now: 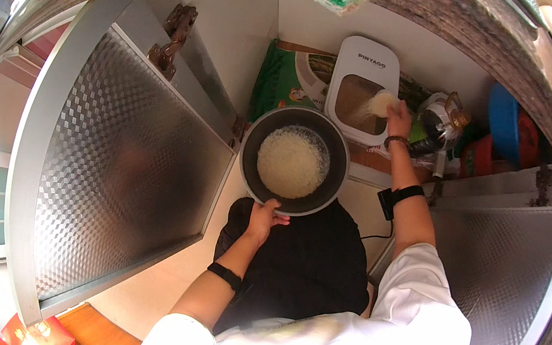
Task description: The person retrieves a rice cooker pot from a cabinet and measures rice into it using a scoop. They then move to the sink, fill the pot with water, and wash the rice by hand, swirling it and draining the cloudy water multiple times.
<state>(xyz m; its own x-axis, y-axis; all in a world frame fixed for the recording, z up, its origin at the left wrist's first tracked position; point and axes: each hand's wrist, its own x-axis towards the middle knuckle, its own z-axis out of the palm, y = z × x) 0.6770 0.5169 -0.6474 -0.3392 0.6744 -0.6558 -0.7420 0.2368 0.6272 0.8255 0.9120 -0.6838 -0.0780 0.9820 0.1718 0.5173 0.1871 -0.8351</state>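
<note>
My left hand point(265, 220) grips the near rim of a round dark grey pot point(249, 168), which is held above my lap. Uncooked white rice point(293, 162) covers the bottom of the pot. Up and to the right, my right hand point(398, 119) holds a small scoop or cup point(384, 104) heaped with rice, over the opening of a white rice bin point(368, 68). Some grains trail from the left side of the scoop toward the bin. More rice shows inside the bin, and the scoop's shape is partly hidden by its load and my fingers.
Open cabinet doors with textured metal panels stand left point(137, 161) and right point(487, 276). A green bag point(280, 78) lies left of the bin. To its right are a bottle with a gold-coloured cap point(459, 118), a blue basin point(504, 122) and red containers point(477, 157). The worn cabinet edge point(441, 20) arches overhead.
</note>
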